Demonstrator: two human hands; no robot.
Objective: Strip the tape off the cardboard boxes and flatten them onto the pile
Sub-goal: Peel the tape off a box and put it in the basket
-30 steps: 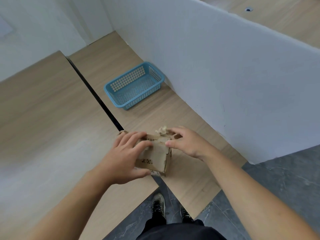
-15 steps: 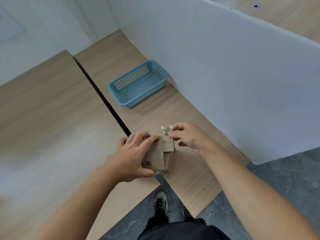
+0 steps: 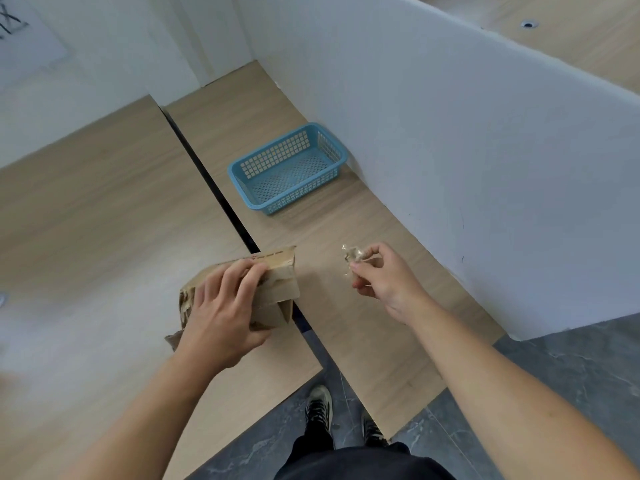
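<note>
A small brown cardboard box [image 3: 277,285], partly collapsed with its flaps loose, lies across the dark gap between the two wooden tabletops. My left hand [image 3: 221,306] lies on top of it with fingers curled over its upper edge, gripping it. My right hand [image 3: 381,275] is off to the right of the box, apart from it, and pinches a crumpled wad of clear tape [image 3: 353,255] between thumb and fingertips above the right tabletop.
A blue plastic basket [image 3: 242,168] sits farther back on the right tabletop, against a white partition wall [image 3: 467,150]. A dark gap [image 3: 214,188] separates the two tabletops. The table's near edge drops to grey floor where my shoes [image 3: 320,405] stand.
My right hand pulled the tape wad off the box and moved right, away from it. My left hand shifted the box left and tipped it flatter.
</note>
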